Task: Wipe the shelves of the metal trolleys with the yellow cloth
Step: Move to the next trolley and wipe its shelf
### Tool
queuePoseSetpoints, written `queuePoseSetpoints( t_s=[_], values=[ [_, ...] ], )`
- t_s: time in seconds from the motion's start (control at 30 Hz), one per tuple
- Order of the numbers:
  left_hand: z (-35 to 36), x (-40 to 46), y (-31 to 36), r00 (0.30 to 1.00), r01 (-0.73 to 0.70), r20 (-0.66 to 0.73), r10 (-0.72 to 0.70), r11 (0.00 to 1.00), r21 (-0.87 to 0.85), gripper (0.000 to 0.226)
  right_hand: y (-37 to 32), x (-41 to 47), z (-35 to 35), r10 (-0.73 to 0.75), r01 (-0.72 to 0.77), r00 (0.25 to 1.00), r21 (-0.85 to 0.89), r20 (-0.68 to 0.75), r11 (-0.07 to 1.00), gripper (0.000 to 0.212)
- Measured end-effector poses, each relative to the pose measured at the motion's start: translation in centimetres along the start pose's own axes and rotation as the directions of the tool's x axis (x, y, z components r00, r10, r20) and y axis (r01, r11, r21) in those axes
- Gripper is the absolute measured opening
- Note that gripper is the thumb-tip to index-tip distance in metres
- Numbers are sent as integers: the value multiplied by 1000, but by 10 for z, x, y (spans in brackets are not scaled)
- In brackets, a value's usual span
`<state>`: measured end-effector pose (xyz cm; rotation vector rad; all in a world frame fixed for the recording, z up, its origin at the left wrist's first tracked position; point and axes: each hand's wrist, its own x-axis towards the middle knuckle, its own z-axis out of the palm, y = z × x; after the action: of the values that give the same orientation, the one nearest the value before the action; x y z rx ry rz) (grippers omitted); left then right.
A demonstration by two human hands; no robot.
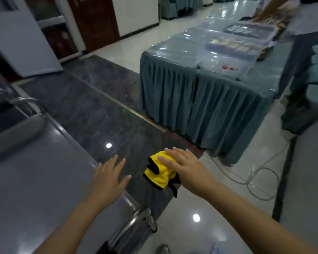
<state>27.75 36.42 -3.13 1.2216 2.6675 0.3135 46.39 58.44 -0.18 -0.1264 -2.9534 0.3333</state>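
Observation:
A metal trolley fills the lower left, and its flat grey top shelf (35, 180) reflects the light. My left hand (108, 177) hovers with fingers spread over the shelf's right edge and holds nothing. My right hand (184, 165) is to the right of the trolley, above the floor. It holds the yellow cloth (159, 176) with black trim: its fingers lie on top, the thumb is hidden beneath, and the bunched cloth hangs under the palm. The trolley's tubular rail (132, 222) runs along the near right corner.
The curved rail of a second trolley (22, 99) shows at far left. A long table with a blue-grey skirt (200, 99) and plastic-covered containers stands ahead on the right. Another person (301, 52) stands beside it. Cables (255, 178) lie on the glossy floor.

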Motion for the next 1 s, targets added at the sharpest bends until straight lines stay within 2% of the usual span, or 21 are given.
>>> queuePoseSetpoints(
  t_s=[0.2, 0.33, 0.43, 0.53, 0.6, 0.73, 0.87, 0.93, 1.0],
  values=[
    [-10, 46, -50, 964, 260, 35, -262, 964, 65, 66, 40, 117, 28, -229, 225, 961, 44, 157, 973, 82],
    [-14, 70, -78, 873, 486, 8, -487, 872, 59, 67, 70, 208, 44, -433, 427, 882, 77, 184, 901, 83],
    [-6, 79, -76, 782, 622, -82, -617, 782, 43, 65, 89, 274, 52, -600, 588, 783, 119, 165, 800, 82],
    [3, 80, -58, 601, 797, -46, -798, 602, -49, 67, 102, 326, 50, -741, 718, 652, 183, 159, 671, 81],
    [4, 80, -50, 500, 857, -59, -864, 504, -108, 69, 106, 352, 53, -818, 794, 561, 198, 126, 575, 81],
    [6, 87, -34, 347, 925, -40, -937, 349, -150, 71, 102, 398, 66, -902, 875, 391, 229, 184, 426, 86],
    [12, 102, -23, 267, 949, -41, -963, 270, -165, 75, 83, 439, 84, -956, 929, 247, 241, 159, 280, 94],
    [9, 110, -29, 278, 937, -69, -958, 287, -201, 83, 68, 461, 91, -967, 933, 195, 274, 165, 235, 89],
    [6, 117, -41, 272, 932, -96, -958, 287, -222, 80, 55, 484, 97, -971, 922, 158, 325, 177, 209, 76]
  ],
)
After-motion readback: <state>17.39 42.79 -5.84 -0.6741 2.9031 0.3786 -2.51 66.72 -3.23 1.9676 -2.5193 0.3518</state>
